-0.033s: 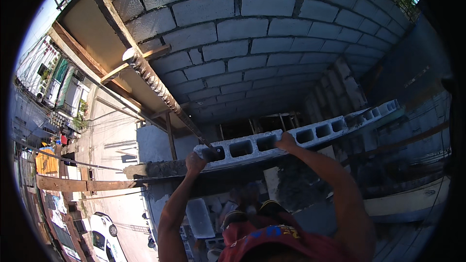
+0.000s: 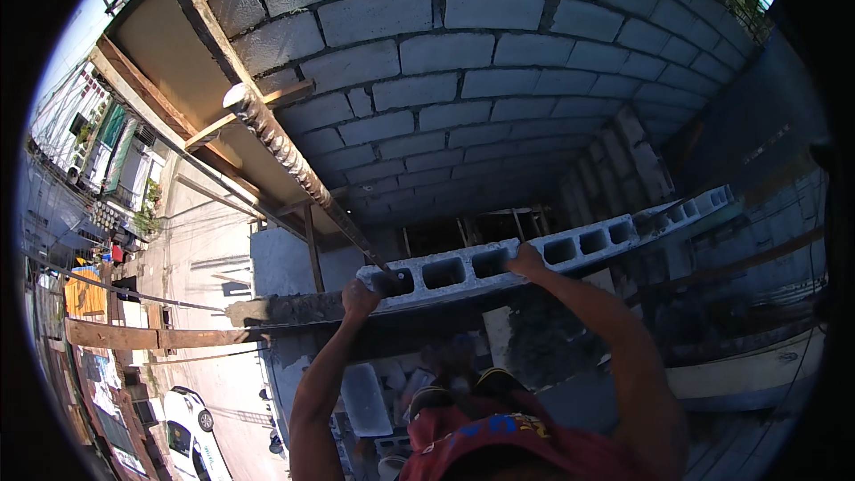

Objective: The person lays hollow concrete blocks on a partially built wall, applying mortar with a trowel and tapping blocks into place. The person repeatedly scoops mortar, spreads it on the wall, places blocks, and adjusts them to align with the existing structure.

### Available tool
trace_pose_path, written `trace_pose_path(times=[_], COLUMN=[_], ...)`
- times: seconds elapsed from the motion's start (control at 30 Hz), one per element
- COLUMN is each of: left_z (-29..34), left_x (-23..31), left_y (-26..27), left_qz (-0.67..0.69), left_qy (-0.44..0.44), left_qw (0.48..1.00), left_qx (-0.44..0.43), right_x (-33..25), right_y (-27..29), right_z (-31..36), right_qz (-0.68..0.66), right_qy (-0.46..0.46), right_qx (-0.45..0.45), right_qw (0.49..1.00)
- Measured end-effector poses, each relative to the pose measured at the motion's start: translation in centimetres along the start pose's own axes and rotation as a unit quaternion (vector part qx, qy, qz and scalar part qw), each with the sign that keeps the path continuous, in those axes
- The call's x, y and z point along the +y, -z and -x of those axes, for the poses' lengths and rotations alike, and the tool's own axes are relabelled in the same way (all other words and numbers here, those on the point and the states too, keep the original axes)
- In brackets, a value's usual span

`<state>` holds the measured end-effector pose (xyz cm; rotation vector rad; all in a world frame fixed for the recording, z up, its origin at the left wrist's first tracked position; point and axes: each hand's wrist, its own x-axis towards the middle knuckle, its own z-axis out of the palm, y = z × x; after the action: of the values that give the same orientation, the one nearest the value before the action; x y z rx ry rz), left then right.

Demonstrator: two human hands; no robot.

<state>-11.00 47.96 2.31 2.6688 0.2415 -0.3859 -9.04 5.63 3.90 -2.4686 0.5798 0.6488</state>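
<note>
Block (image 2: 418, 279) is between our hands, in line with the row of blocks (image 2: 577, 246) right of the grip. We're grasping it at both ends: left hand (image 2: 359, 298) over the left end, right hand (image 2: 527, 262) at the right. Metal rod (image 2: 285, 156) angles down to the hole beside our left grip; grey ledge (image 2: 294, 310) just left of it. No visible shift since the last frame, so we judge it's being steadied. Can't tell how it's seated underneath.

A narrow wall top (image 2: 289, 310), rough and grey at its left end, carries hollow concrete blocks (image 2: 577, 247). They lie in a row, cavities facing up.
</note>
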Motion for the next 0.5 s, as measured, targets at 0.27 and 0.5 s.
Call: trace_pose_path(times=[0.27,0.5], left_z=[-1.3,-1.9], left_x=[0.8,1.0], left_y=[-1.3,-1.5], left_qz=[0.009,-0.009], left_qy=[0.023,0.084], left_qw=[1.0,0.996], left_qx=[-0.002,-0.024], right_x=[-1.1,-3.2], right_y=[1.0,0.6], right_z=[-0.9,1.0], right_qz=[0.116,0.15], right_qy=[0.035,0.026], right_qx=[0.034,0.071], right_qw=[0.992,0.986])
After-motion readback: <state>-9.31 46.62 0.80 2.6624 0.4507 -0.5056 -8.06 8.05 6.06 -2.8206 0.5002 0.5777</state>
